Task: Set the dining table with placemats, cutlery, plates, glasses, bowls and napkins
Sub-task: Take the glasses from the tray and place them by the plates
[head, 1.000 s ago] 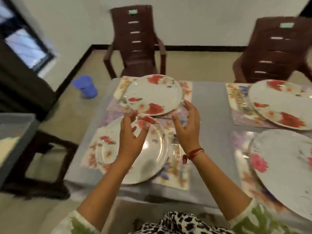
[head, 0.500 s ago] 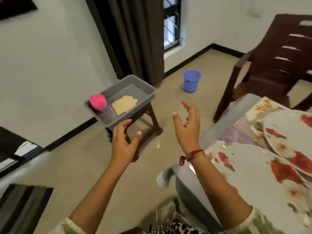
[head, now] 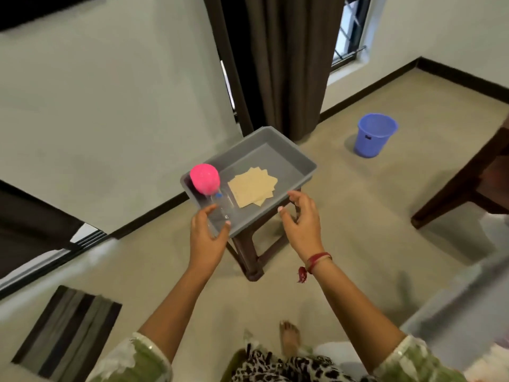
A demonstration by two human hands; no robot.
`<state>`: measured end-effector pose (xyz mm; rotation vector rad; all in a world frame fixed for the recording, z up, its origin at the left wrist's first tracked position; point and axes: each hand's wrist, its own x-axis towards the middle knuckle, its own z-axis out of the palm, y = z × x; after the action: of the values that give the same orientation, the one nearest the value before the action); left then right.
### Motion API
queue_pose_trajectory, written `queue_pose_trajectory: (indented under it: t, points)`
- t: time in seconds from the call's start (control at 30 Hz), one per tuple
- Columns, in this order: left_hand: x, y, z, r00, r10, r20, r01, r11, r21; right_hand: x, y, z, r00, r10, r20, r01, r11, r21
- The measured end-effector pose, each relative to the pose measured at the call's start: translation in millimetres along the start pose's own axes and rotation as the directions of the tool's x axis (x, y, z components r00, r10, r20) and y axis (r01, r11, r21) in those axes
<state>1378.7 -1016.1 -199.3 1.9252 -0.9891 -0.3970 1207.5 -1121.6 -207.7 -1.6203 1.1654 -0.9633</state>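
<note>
Over the grey tray's (head: 300, 176) near rim, the left hand (head: 206, 238) and right hand (head: 303, 221) hover open and empty; best to pinch the napkins (head: 252, 186) squarely.

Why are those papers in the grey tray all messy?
The tan napkins lie fanned out and crooked in the grey tray, corners poking out instead of stacked square. Nothing looks spilled or broken. Both hands, left and right, are open and empty.

Both hands, the left hand (head: 207, 238) leading, have neared the grey tray (head: 300, 158).
</note>
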Motion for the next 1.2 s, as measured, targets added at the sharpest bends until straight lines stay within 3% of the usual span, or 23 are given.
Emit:
queue_pose_trajectory:
  t: [0.3, 0.57, 0.87, 1.03, 1.2]
  points:
    - [99.5, -79.3, -22.7, 0.991, -0.119, 0.059, 0.113, 0.988, 0.101, 68.9, 17.5, 109.6, 0.950, 0.086, 0.301, -0.042, 0.988, -0.150]
    - [203.9, -167.2, -10.6, 0.951, -0.199, 0.236, 0.159, 0.971, 0.177, 116.4, 69.0, 220.8, 0.867, 0.376, 0.326, -0.311, 0.921, -0.234]
    - [244.9, -233.4, 25.7, 0.912, -0.197, 0.360, 0.138, 0.973, 0.185, 113.2, 134.7, 293.2, 0.789, 0.583, 0.192, -0.527, 0.804, -0.276]
    - [253.8, -242.7, 35.3, 0.937, -0.102, 0.335, 0.038, 0.980, 0.194, 115.3, 140.7, 312.0, 0.838, 0.542, 0.065, -0.524, 0.832, -0.183]
    - [257.9, -252.4, 36.8, 0.943, -0.101, 0.316, 0.044, 0.982, 0.184, 114.8, 136.1, 311.5, 0.862, 0.507, -0.007, -0.504, 0.856, -0.114]
